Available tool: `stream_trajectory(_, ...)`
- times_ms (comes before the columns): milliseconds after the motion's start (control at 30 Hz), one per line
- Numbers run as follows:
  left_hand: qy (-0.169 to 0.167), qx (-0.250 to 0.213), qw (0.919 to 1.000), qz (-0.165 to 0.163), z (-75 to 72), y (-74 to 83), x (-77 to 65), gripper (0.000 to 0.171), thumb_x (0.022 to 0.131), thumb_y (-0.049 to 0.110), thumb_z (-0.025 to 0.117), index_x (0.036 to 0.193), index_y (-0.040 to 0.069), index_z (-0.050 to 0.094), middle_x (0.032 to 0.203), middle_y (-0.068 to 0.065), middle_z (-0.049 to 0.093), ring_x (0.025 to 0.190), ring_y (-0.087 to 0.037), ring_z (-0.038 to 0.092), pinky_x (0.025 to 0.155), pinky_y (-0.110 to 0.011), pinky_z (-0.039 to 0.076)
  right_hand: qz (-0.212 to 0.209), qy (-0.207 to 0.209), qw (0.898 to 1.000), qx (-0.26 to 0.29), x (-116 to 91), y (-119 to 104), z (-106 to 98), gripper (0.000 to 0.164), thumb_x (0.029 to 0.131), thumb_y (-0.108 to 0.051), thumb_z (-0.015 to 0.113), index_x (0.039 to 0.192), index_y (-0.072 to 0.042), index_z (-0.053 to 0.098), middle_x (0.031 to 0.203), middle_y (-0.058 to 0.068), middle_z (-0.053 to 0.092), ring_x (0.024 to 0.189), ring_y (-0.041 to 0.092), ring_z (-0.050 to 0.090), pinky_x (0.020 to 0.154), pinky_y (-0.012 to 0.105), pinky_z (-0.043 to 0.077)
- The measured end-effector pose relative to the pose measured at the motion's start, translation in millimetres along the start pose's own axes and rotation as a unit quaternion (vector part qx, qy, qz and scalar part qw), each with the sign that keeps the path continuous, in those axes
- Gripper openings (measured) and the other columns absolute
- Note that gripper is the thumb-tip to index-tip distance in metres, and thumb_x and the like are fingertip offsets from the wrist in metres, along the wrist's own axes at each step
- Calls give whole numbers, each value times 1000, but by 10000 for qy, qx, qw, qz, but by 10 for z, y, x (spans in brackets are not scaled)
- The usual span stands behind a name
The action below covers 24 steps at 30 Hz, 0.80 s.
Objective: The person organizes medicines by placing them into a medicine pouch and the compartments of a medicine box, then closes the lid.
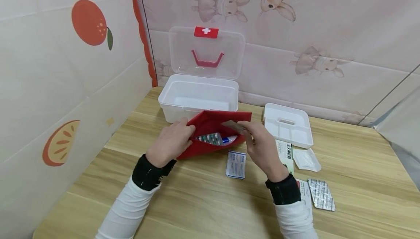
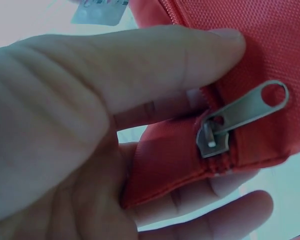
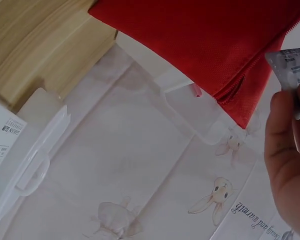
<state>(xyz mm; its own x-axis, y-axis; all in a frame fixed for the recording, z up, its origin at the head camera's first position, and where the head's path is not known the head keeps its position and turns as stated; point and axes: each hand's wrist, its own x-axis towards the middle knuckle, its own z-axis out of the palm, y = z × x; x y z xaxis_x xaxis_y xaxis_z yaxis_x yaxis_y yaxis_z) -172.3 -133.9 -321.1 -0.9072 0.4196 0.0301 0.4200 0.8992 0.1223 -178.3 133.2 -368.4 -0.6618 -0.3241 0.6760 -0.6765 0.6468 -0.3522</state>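
A red zippered pouch [image 1: 210,122] is spread open at its mouth in the head view. My left hand [image 1: 172,140] pinches the pouch's left end; beside the thumb, the left wrist view shows a metal zipper pull [image 2: 250,112]. A blister pack of green-and-white capsules [image 1: 210,138] and a blue-and-white item [image 1: 228,140] lie inside the pouch. My right hand [image 1: 262,146] holds a small silver foil pack [image 3: 290,67] between thumb and fingers, at the right side of the pouch's mouth. Its far end is over the opening in the head view.
Behind the pouch stands a clear first-aid box [image 1: 200,89], lid raised. A white compartment tray [image 1: 288,126] lies to the right. A printed sachet [image 1: 236,164], a small white tray [image 1: 306,159], a silver blister pack [image 1: 321,194] and partly hidden cartons [image 1: 284,155] lie nearer.
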Motion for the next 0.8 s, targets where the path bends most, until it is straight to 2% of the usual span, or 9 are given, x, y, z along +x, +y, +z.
stream_trajectory(167,-37,38,10000,-33,6,-1,1,32,85,19,79,110,3,67,97,-13,60,83,-27,60,64,-36,56,-377,114,9989,-272,-17,1,65,33,84,9,72,113,-6,73,104,11,72,92,27,59,73,38,57)
stream_trajectory(333,-70,82,9999,-68,11,0,6,34,85,19,79,112,3,67,98,-14,60,83,-27,60,65,-37,56,-682,63,9962,-543,-22,14,104,30,83,11,70,105,-8,77,104,11,70,90,29,56,67,37,55)
stream_trajectory(600,-67,40,10000,-48,10,-2,-2,33,85,19,79,112,3,67,98,-13,60,84,-28,60,65,-37,57,-441,-430,9959,-661,-47,39,131,25,86,7,68,103,-9,77,105,13,67,93,30,55,75,39,51)
stream_trajectory(800,-54,32,10000,-61,11,-2,1,33,85,19,79,111,3,67,98,-13,60,84,-28,60,65,-38,56,-326,-629,9952,-680,-46,38,116,21,88,2,68,104,-8,77,103,12,66,93,29,55,77,39,50)
